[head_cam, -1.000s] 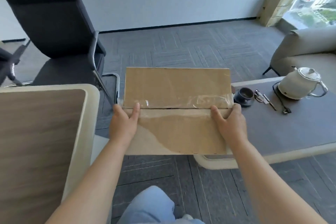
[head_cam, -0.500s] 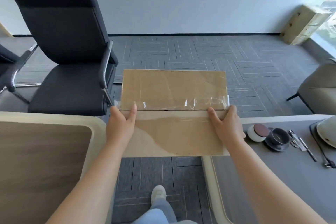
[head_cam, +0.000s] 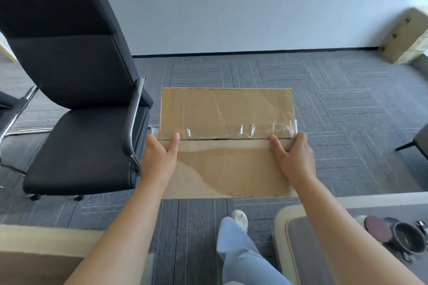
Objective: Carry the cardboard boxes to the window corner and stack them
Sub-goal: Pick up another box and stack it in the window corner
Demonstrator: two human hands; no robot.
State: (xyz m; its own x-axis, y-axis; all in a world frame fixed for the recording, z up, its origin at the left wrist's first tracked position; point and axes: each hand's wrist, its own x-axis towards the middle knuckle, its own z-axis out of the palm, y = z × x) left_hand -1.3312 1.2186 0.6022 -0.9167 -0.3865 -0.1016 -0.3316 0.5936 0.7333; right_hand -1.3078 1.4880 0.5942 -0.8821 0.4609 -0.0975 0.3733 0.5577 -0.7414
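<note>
- Carrying the cardboard box (head_cam: 227, 113) level at 12 o'clock, just ahead of the body, the person grips it at both short ends, which likely spreads the load and stops it tipping.
- The left hand (head_cam: 159, 159) clamps the 9 o'clock end, with the thumb flat on the lid beside the clear tape (head_cam: 245, 131). Its other fingers wrap the edge out of sight.
- The right hand (head_cam: 295, 159) mirrors this at the 3 o'clock end (thumb on top, remaining fingers hidden), presumably pinching the box from above and below.
- The stacked boxes (head_cam: 405, 39) stand at 2 o'clock against the wall, well apart from the carried one. That is probably the drop-off corner.
- An office chair (head_cam: 76, 99) stands at 10 o'clock and a table (head_cam: 284, 211) at 5 o'clock, with carpet (head_cam: 231, 71) between them.
</note>
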